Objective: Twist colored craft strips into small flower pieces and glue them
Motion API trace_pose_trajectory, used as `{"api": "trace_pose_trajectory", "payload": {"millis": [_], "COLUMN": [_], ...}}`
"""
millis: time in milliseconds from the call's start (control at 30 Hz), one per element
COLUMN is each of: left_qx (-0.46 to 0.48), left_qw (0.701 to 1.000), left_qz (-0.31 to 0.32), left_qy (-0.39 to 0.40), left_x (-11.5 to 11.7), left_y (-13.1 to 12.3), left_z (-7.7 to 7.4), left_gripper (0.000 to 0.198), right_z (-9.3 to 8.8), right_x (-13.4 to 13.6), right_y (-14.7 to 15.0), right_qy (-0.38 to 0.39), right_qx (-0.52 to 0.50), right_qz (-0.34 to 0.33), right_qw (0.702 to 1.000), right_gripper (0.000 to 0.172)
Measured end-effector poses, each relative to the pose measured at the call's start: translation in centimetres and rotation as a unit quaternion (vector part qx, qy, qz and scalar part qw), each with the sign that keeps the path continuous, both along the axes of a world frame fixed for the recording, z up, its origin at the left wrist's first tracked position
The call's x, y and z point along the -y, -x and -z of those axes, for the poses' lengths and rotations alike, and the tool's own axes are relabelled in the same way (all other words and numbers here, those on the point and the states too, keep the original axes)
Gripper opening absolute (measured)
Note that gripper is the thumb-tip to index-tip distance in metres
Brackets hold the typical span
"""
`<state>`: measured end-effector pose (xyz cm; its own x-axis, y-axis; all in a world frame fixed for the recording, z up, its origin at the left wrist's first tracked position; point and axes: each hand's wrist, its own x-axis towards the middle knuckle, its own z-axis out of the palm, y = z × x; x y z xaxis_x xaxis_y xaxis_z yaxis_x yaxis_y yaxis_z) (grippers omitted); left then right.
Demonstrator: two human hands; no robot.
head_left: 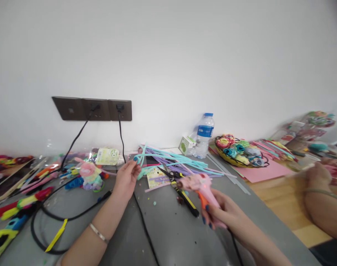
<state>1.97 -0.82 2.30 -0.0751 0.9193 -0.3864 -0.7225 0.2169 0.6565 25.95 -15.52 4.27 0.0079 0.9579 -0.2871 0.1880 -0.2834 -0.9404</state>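
My right hand (218, 210) is wrapped round the handle of a pink glue gun (197, 183) with an orange trigger, its nozzle pointing left. The fingers of my left hand (127, 177) pinch a bent, looped mint-green pipe cleaner (141, 161). Beyond my hands lies a loose pile of turquoise and purple pipe cleaners (182, 160). Pliers (185, 195) with black and yellow handles rest beneath and behind the glue gun, partly hidden by it. Beside my left hand sits a fuzzy pastel figure (90, 175) in pink, yellow and lilac.
A water bottle (205, 136) and small green-white box (187, 145) stand by the wall. A basket of fuzzy flowers (240, 151) sits on pink paper (265, 171). Black cables (142, 221) cross the grey table (168, 236). Another person's arms (322, 199) are at the right.
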Motion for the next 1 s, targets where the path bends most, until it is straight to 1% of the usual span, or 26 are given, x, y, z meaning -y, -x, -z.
{"api": "trace_pose_trajectory", "payload": {"millis": [33, 67, 167, 233, 300, 400, 467, 700, 733, 833, 867, 1000], "left_qx": [-0.002, -0.004, -0.012, -0.021, -0.033, -0.056, -0.073, -0.124, -0.128, -0.136, -0.139, -0.154], "left_qw": [1.000, 1.000, 0.999, 0.999, 0.997, 0.994, 0.992, 0.982, 0.980, 0.976, 0.974, 0.965], "left_qz": [0.001, 0.001, 0.005, 0.011, 0.017, 0.024, 0.027, 0.030, 0.030, 0.028, 0.027, 0.030], "left_qy": [-0.005, -0.010, -0.031, -0.048, -0.063, -0.087, -0.104, -0.143, -0.147, -0.169, -0.179, -0.212], "left_x": [0.1, 0.1, 0.3, 0.2, 0.2, 0.2, 0.3, 0.6, 0.6, 0.6, 0.6, 0.6], "left_y": [0.0, -0.1, -0.1, -0.1, -0.1, 0.0, 0.0, -0.2, -0.2, -0.1, -0.1, -0.1], "left_z": [0.0, -0.1, 0.0, 0.1, 0.3, 0.6, 0.7, 0.6, 0.7, 0.8, 0.9, 1.1], "left_gripper": [0.019, 0.017, 0.015, 0.018, 0.026, 0.036, 0.039, 0.037, 0.036, 0.032, 0.031, 0.027], "right_z": [-0.1, -0.1, 0.1, 0.2, 0.2, 0.2, 0.2, 0.5, 0.5, 0.4, 0.5, 0.8], "right_x": [-1.5, -3.0, -6.4, -7.8, -8.5, -9.0, -9.2, -9.1, -9.0, -8.9, -8.9, -8.9], "right_y": [1.0, 1.9, 3.5, 3.9, 4.0, 3.8, 3.7, 3.6, 3.6, 3.5, 3.5, 3.3], "right_qy": [-0.003, -0.008, -0.026, -0.048, -0.067, -0.074, -0.071, -0.067, -0.070, -0.082, -0.085, -0.091], "right_qx": [-0.016, -0.030, -0.054, -0.063, -0.069, -0.079, -0.092, -0.137, -0.135, -0.120, -0.118, -0.124], "right_qz": [-0.019, -0.022, -0.039, -0.047, -0.052, -0.060, -0.066, -0.087, -0.091, -0.100, -0.104, -0.113], "right_qw": [1.000, 0.999, 0.997, 0.996, 0.994, 0.992, 0.991, 0.985, 0.984, 0.984, 0.984, 0.982], "right_gripper": [0.029, 0.027, 0.025, 0.019, 0.013, 0.010, 0.011, 0.015, 0.017, 0.036, 0.039, 0.039]}}
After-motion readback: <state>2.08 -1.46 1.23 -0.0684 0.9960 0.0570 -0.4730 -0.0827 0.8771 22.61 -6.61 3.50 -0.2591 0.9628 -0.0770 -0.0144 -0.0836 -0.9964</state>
